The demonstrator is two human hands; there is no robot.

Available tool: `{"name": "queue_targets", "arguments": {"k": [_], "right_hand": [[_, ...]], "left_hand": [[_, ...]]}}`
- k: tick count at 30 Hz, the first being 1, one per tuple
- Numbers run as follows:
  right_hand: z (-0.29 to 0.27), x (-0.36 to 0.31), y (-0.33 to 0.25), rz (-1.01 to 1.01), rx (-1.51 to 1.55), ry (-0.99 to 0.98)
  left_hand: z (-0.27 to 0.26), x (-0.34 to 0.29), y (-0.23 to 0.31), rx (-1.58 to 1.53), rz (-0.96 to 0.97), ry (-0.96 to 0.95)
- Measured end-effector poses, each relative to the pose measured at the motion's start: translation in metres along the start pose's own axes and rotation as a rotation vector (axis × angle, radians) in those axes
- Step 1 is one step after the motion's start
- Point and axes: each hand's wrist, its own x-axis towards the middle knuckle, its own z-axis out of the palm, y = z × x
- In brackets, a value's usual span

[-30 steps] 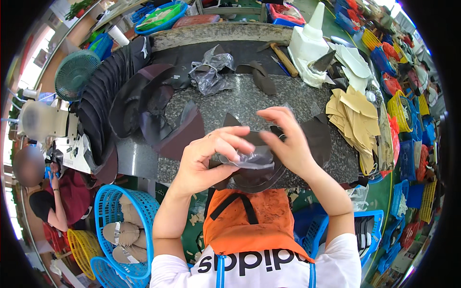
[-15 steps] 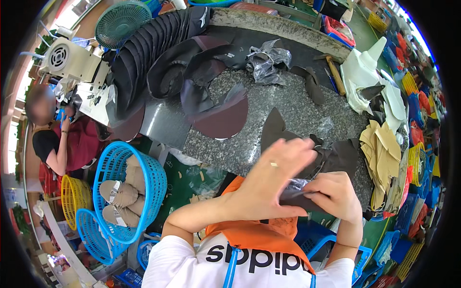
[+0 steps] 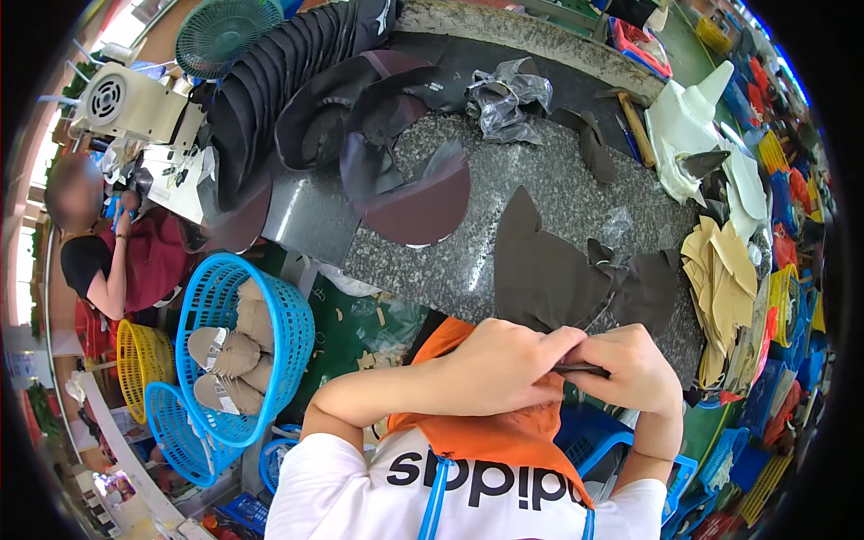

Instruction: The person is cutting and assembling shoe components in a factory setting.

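Sitting in a blue basket (image 3: 299, 360), beige shoes (image 3: 223, 351) are left of the bench (image 3: 418, 274). At its near edge, the left hand (image 3: 506, 367), fingers curled, grips a mostly hidden dark strip (image 3: 587, 367), which the right hand (image 3: 634, 367) pinches too. Dark sheets (image 3: 544, 274) lie just beyond on the bench; tan pieces (image 3: 722, 274) lie at its right side.
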Motion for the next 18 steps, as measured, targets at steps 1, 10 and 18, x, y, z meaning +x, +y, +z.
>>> {"name": "queue_targets", "arguments": {"k": [1, 10, 18], "right_hand": [[-0.001, 0.001, -0.001, -0.010, -0.044, -0.015], [0.026, -0.006, 0.026, 0.025, 0.379, 0.157], [0.067, -0.004, 0.044, -0.054, 0.888, 0.014]], "left_hand": [[0.001, 0.001, 0.001, -0.001, -0.002, -0.003], [-0.002, -0.003, -0.008, -0.034, 0.059, 0.055], [-0.021, -0.023, 0.007, -0.215, -0.039, 0.028]]}}
